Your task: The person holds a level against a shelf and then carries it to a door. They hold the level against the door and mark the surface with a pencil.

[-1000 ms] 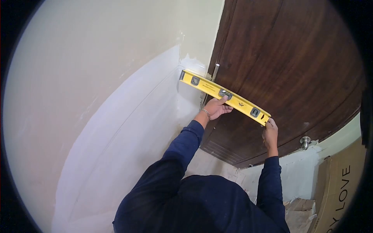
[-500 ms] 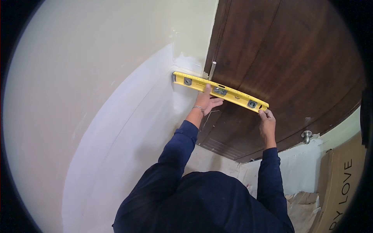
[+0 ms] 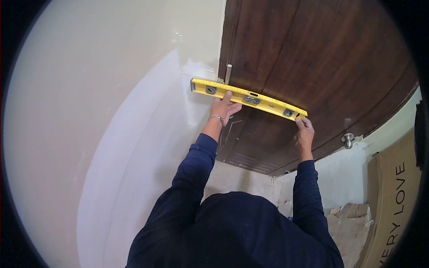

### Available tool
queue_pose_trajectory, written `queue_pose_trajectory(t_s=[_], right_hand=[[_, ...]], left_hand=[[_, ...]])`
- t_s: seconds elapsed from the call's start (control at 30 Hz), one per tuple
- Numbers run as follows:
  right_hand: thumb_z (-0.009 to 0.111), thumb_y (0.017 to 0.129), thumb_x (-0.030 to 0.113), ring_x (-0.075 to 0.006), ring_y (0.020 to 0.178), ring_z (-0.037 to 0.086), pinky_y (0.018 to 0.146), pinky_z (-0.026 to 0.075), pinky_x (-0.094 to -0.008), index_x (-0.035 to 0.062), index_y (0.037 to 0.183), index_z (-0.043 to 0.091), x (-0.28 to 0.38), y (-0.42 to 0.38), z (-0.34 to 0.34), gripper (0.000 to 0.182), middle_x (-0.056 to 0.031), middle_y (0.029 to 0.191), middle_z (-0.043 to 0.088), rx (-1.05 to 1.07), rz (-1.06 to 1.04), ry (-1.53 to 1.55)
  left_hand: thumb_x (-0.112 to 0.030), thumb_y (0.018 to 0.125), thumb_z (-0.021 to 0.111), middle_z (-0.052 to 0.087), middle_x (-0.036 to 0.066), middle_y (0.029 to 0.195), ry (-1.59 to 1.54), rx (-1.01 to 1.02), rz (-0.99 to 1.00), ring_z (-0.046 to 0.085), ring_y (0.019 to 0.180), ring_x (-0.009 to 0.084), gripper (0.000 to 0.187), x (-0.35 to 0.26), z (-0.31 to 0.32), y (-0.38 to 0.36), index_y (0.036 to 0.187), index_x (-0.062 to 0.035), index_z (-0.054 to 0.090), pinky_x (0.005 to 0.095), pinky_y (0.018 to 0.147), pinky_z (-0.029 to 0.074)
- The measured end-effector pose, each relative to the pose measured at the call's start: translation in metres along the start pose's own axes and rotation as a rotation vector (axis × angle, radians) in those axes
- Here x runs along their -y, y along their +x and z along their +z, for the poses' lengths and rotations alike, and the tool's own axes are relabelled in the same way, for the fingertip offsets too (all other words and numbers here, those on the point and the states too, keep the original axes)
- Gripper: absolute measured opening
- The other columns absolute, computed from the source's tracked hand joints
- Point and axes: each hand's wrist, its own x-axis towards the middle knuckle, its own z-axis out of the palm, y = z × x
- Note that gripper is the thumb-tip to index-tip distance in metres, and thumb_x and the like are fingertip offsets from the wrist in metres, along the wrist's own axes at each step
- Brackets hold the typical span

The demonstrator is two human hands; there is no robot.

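Observation:
I hold a long yellow spirit level flat against a dark brown wooden door. My left hand presses on the level's left half from below, a bracelet on its wrist. My right hand grips the level's right end. The level's left end reaches past the door frame onto the white patched wall. A metal hinge pin stands just above the level at the frame.
A round metal door knob sticks out at the door's right. A cardboard box with printed letters leans at the far right, crumpled brown paper beside it. Cream wall fills the left.
The level and both hands have shifted left and slightly up across the door. My left hand has slid from the level's middle toward its left half.

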Motion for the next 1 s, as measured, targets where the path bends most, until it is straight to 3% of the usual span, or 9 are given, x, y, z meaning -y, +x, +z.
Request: queue_pose_trajectory(t_s=[0.1,0.47,0.57,1.0], right_hand=[[0.070,0.084,0.024,-0.0095,0.048,0.046,0.039,0.036,-0.0252,0.0008,0.105,0.059,-0.004,0.000,0.006,0.033,-0.0023,0.076,0.058,-0.183,-0.061,-0.007],[0.071,0.084,0.024,-0.0080,0.051,0.046,0.039,0.038,-0.0242,0.0052,0.096,0.060,0.000,0.004,-0.003,0.025,0.0002,0.076,0.055,-0.044,-0.028,-0.085],[0.069,0.086,0.026,-0.0063,0.049,0.044,0.039,0.039,-0.0234,0.0064,0.093,0.058,0.001,0.004,-0.002,0.024,0.0022,0.069,0.049,-0.043,-0.029,-0.072],[0.068,0.087,0.026,-0.0062,0.049,0.046,0.041,0.042,-0.0229,0.0051,0.090,0.059,0.011,0.009,-0.009,0.023,0.0015,0.071,0.053,0.008,-0.029,-0.144]], left_hand=[[-0.026,0.093,0.060,0.054,0.024,0.116,-0.005,0.002,-0.005,0.063,0.097,0.0360,0.051,-0.001,0.001,0.002,0.127,0.0016,0.035,0.0431,0.081,0.058],[-0.025,0.094,0.059,0.049,0.022,0.122,-0.053,-0.016,-0.035,0.059,0.104,0.0369,0.048,0.005,0.000,0.011,0.129,-0.0013,0.035,0.0445,0.083,0.057],[-0.027,0.094,0.060,0.051,0.018,0.120,-0.037,-0.014,-0.008,0.061,0.098,0.0350,0.049,0.004,0.003,0.008,0.129,-0.0034,0.036,0.0430,0.081,0.057],[-0.032,0.093,0.061,0.054,0.014,0.115,-0.118,-0.003,0.016,0.060,0.095,0.0300,0.050,0.016,0.002,0.015,0.128,-0.0044,0.038,0.0418,0.081,0.057]])
